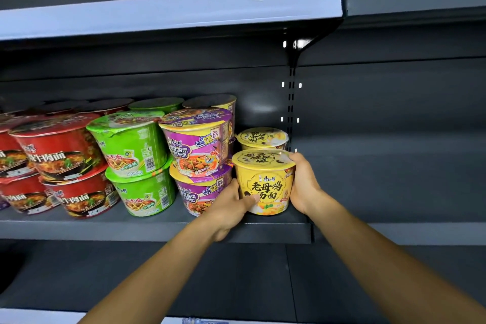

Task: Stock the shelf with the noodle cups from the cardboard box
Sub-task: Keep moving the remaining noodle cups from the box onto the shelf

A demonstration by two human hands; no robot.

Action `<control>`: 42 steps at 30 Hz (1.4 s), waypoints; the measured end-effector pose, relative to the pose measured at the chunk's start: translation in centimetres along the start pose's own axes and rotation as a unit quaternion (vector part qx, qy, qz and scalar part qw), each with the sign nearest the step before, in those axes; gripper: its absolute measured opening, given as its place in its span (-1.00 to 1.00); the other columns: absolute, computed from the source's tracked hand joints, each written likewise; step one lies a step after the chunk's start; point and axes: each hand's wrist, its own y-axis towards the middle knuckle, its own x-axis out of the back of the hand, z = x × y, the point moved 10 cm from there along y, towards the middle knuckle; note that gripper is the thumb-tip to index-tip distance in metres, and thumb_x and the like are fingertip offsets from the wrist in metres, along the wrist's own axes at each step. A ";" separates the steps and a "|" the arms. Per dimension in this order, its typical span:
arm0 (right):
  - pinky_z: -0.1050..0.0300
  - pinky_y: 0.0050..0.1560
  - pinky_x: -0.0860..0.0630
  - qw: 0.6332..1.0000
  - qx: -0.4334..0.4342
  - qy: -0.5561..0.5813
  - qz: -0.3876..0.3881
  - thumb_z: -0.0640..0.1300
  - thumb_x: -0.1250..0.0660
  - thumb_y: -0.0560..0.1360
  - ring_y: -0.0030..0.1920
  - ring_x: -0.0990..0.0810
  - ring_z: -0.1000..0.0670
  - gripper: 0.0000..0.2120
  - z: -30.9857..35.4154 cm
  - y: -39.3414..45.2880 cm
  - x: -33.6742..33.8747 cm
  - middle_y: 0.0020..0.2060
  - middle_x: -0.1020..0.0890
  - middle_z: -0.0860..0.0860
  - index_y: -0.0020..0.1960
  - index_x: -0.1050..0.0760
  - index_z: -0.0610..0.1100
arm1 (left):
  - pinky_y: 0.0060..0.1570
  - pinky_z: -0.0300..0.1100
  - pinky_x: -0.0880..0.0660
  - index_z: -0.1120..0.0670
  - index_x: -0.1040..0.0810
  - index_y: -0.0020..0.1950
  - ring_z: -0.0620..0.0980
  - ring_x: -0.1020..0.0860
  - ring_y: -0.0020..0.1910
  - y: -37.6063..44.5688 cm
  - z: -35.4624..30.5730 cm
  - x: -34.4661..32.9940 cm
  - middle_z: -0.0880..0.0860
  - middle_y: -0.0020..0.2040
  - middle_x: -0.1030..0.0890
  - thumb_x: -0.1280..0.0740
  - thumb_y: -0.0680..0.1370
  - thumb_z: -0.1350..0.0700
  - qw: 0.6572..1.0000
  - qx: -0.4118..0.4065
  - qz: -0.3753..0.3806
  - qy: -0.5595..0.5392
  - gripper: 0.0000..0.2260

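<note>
Upright now: yellow noodle cup point(264, 181) stands on the dark shelf point(147, 229), lid up, narrow base down, long axis vertical, printed label facing the camera. It sits at the right end of the stocked row, close to the shelf's front lip.

Behind it, a second yellow cup point(261, 138), also upright, only lid and upper wall visible. Just left, stacked purple cups point(200, 144), two high; the held cup's left wall is very near the lower purple one, whether touching cannot be told. Further left, stacked green cups point(134, 144), then red cups point(56, 150), all two high.

Edges and room: the slotted upright post point(291, 102) rises at the back, just right of the yellow cups. Right of the post, the neighbouring bay shows bare dark shelf. Above, a pale shelf edge point(168, 12) overhangs, with open height over the yellow cup's lid.

Hands: left hand point(231, 208) curled around the cup's lower left wall, thumb laid across the front label. Right hand point(302, 181) wraps the right wall, fingers going round behind the rim. Both grip the cup between them, narrow spread, matching its width.
</note>
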 end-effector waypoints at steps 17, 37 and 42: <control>0.01 -0.07 -0.57 0.996 0.068 -0.024 -0.046 -0.22 -0.14 0.57 -0.07 -0.63 -0.11 -0.78 1.0 -0.3 1.1 -0.02 -0.65 -0.15 0.18 -0.44 -0.16 | 0.30 -0.11 -0.42 0.09 -0.43 0.24 -0.05 -0.52 0.20 -0.9 0.6 0.7 0.01 0.19 -0.58 -0.32 0.53 0.33 0.993 -0.003 -0.047 0.106 -0.68; 0.09 0.00 -0.47 0.989 0.080 -0.075 -0.103 0.25 -0.01 0.59 -0.02 -0.60 0.03 -0.55 1.1 -1.1 2.6 -0.05 -0.66 0.02 0.07 -0.54 -0.01 | 0.36 -0.05 -0.34 0.07 -0.41 0.00 0.11 -0.45 0.30 -1.2 0.8 1.7 0.17 0.28 -0.51 -0.15 0.53 0.29 0.972 0.047 -0.059 0.224 -0.84; -0.07 0.23 -0.36 0.934 0.117 -0.186 -0.282 0.16 0.02 0.62 0.16 -0.46 -0.13 -0.51 0.9 -3.5 5.8 0.14 -0.51 -0.10 0.20 -0.40 -0.21 | 0.40 -0.19 -0.26 0.24 -0.23 0.49 0.01 -0.36 0.41 -2.5 0.8 3.2 0.13 0.42 -0.38 -0.18 0.59 0.30 0.974 0.032 -0.074 0.211 -0.55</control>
